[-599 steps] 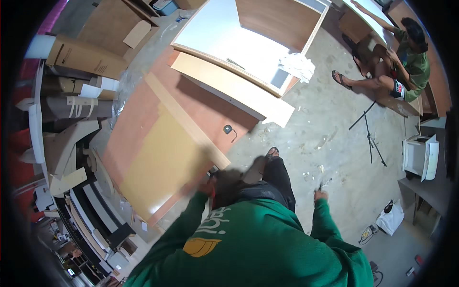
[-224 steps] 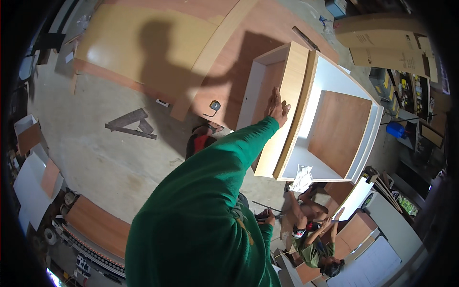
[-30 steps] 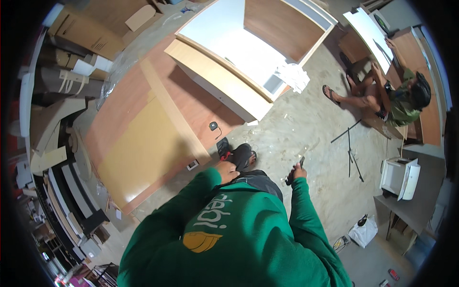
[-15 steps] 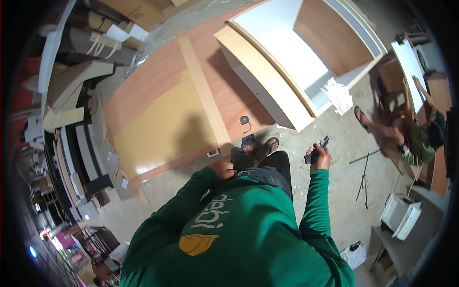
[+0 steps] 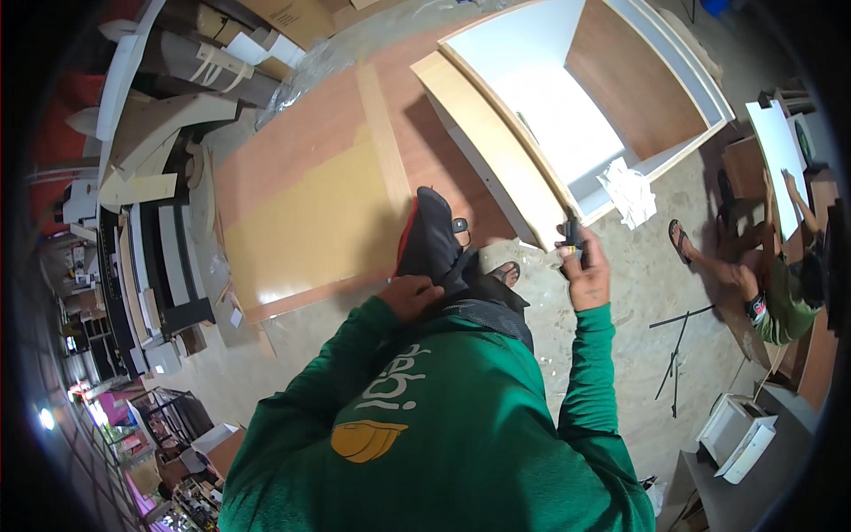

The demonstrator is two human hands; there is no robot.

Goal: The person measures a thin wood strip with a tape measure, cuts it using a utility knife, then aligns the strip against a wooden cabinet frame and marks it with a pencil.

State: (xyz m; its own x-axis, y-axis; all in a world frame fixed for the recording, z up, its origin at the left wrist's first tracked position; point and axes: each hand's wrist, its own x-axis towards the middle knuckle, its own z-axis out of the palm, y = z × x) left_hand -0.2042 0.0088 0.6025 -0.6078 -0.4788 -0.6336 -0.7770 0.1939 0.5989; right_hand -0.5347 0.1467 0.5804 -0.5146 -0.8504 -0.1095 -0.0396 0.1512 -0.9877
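Observation:
My right hand is closed round a small black tool with a yellow bit on it. Its exact kind cannot be made out. The tool is at the near corner of a wooden cabinet with a white inside; whether it touches is unclear. My left hand lies curled against my dark trousers near the waist, its fingertips partly hidden. My left leg reaches forward over a large plywood sheet, which has a pale strip across it. A sandalled foot rests on the concrete.
White crumpled material hangs at the cabinet's edge. Thin black rods lie on the floor at right. Beyond them, another person sits handling a white board. Stacked boards stand at left, and a white drawer-like box lower right.
My right hand has moved forward with the black tool, up to the cabinet's corner. My left leg has come forward over the plywood, where a small black device with a cable no longer shows.

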